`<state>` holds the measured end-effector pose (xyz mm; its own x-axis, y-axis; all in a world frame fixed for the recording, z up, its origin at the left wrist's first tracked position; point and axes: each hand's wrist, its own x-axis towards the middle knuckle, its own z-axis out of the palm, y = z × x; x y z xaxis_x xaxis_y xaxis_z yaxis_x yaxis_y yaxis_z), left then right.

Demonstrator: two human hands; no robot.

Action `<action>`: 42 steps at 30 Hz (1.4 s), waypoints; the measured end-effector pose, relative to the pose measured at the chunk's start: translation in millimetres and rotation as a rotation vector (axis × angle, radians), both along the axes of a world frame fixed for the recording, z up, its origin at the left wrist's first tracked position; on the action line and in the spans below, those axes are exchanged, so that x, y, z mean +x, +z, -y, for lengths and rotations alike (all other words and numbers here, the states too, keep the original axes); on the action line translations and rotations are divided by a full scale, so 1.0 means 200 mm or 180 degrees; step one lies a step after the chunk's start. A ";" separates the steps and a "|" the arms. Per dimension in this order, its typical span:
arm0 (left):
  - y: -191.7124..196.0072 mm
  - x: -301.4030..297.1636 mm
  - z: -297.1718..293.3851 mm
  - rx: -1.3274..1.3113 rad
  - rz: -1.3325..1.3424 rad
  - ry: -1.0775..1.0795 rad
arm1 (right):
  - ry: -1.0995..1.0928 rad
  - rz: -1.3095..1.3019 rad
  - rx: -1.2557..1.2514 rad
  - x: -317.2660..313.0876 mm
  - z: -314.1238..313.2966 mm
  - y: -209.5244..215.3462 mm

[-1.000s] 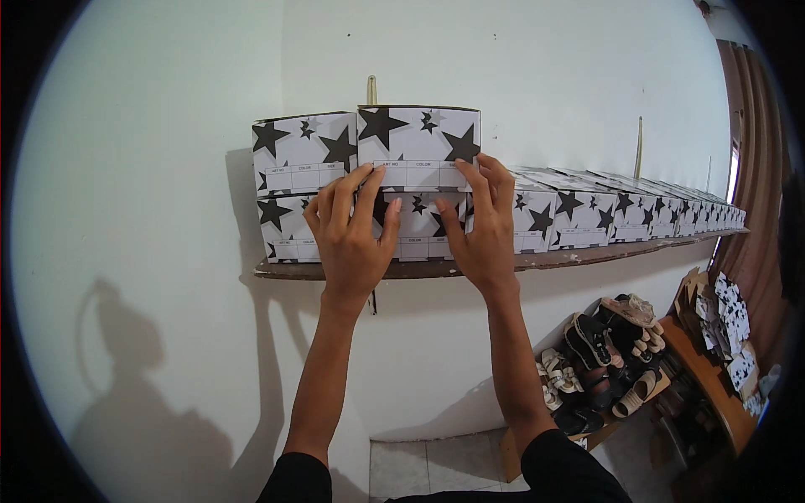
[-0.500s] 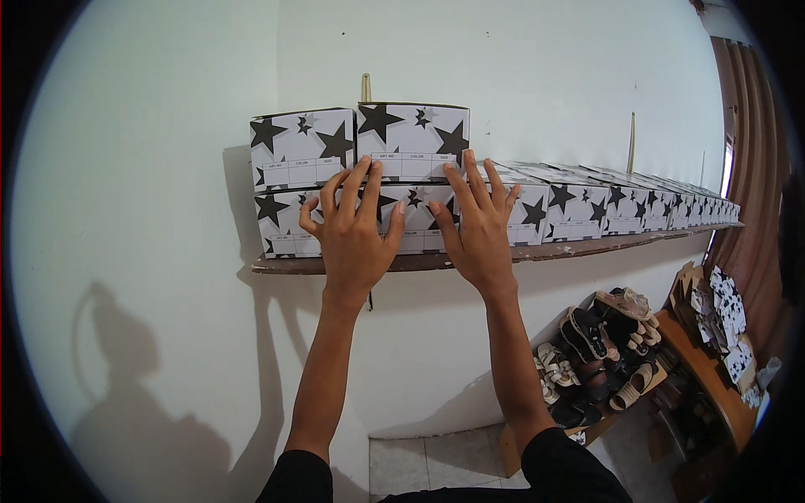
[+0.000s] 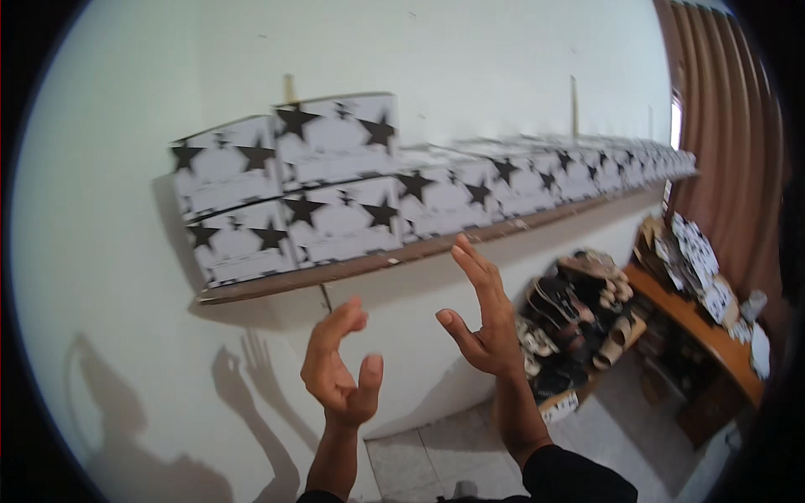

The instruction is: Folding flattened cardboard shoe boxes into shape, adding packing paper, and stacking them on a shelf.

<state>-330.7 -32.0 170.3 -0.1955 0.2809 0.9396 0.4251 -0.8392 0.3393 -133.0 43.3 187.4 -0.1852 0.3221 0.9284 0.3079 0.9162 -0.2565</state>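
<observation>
Both hands free, below the shelf of star-printed boxes

The left hand [image 3: 338, 369] and right hand [image 3: 480, 314] are open with empty grip, clear of the shelf [image 3: 352, 267]. The star-printed boxes [image 3: 335, 189] lie above and ahead, row axis running left to right; the right hand is nearer the shelf edge.

Wall shelf [image 3: 369, 267] carries star-printed boxes [image 3: 335, 180] in a row running rightward; at the left end they stand two high. Left hand [image 3: 340, 373] and right hand [image 3: 482, 323] are below the shelf, side by side, apart from the boxes. Shoes [image 3: 579, 310] lie lower right, beside a counter [image 3: 696, 323].
</observation>
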 end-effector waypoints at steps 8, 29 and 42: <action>-0.41 0.48 -0.23 -0.1438 -0.0027 -0.1646 | -0.0437 0.0193 -0.1314 0.58 0.09 -0.40; -1.59 2.80 -0.13 -0.3662 -0.0753 -0.3546 | -0.2903 -0.1750 -0.2897 2.74 1.37 -1.55; -1.62 3.99 -0.28 -0.3571 -0.1283 -0.4231 | -0.3367 -0.2215 -0.2689 3.64 1.29 -1.56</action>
